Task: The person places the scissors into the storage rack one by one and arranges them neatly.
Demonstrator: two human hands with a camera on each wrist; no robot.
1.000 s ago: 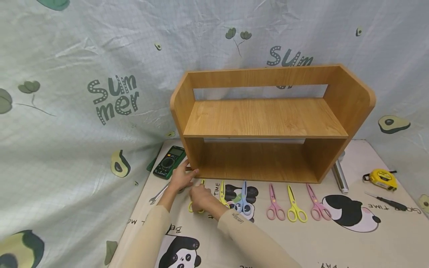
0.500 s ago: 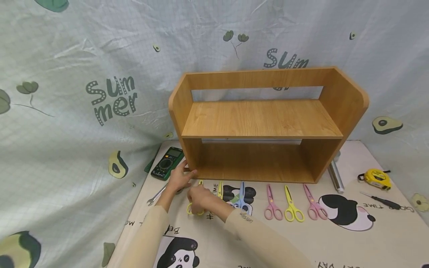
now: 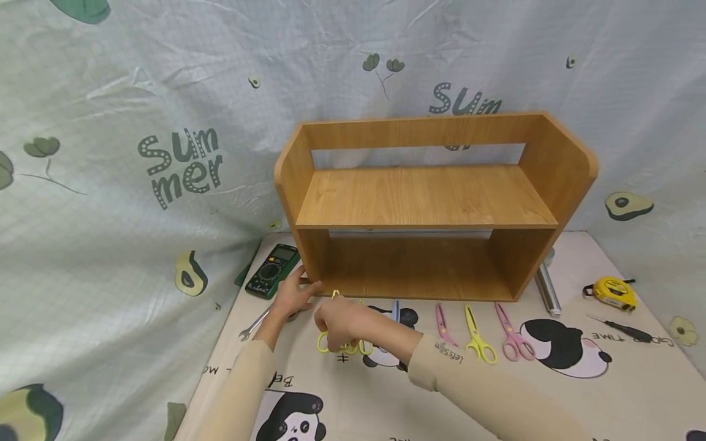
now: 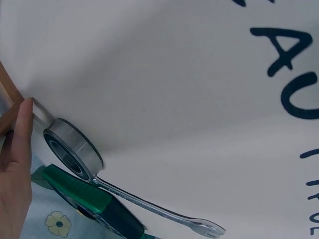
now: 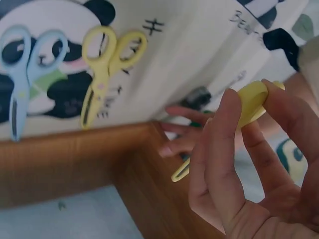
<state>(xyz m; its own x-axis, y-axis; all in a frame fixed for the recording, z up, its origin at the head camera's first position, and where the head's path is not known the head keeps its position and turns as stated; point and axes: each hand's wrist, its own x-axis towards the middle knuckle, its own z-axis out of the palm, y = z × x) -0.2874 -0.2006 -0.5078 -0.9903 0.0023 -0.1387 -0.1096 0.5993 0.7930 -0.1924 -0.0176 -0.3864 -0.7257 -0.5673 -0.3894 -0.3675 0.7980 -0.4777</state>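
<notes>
Yellow scissors (image 5: 253, 103) in the right hand (image 3: 343, 321), just near of the shelf's (image 3: 430, 196) left end.
Their long axis runs near to far, blades toward the shelf; thumb and fingers pinch the handle, while the left hand (image 3: 292, 297), fingers extended, touches the shelf's near-left corner.

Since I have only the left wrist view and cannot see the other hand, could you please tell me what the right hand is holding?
Observer: The right hand pinches the handle of a pair of yellow scissors.
Operator: Thank you; what is the wooden edge by the left hand part of?
Observer: In the head view, it belongs to a two-tier wooden shelf.
Operator: And could you tell me whether any tool lies to the right of it?
Observer: Yes, a yellow tape measure lies on the table there.
</notes>
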